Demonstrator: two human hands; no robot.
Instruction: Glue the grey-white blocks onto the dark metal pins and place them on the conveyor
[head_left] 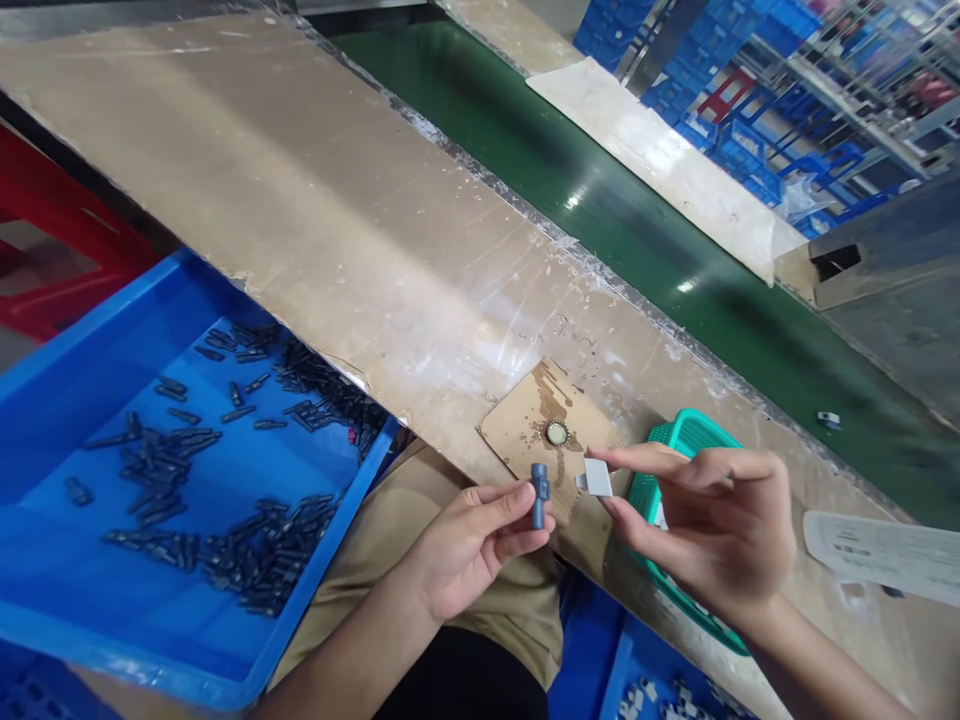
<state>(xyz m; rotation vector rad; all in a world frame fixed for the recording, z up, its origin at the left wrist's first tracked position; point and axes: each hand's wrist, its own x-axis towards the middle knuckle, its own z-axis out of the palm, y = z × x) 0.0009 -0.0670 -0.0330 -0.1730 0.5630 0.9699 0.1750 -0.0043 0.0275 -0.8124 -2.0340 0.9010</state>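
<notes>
Between thumb and fingers, my left hand (480, 540) pinches a dark blue-grey plastic part (539, 495), roughly cylindrical and held upright. Facing it across a small gap, my right hand (705, 520) grips a small white square piece (598, 477) with a narrow tab pointing left. The two pieces do not touch. Behind them a square of cardboard (517, 425) with wet brown stains lies on the bench, and a bottle cap (556, 433) sits on it. A green basket (694, 425) stands partly hidden behind my right hand.
At left, a blue tray (75, 560) holds many dark plastic parts (255, 560). Beyond the bench (337, 200) runs a green conveyor belt (540, 150) carrying one small piece (829, 420). Another blue bin (600, 640) with white-grey pieces sits below. A red stool (75, 240) stands far left.
</notes>
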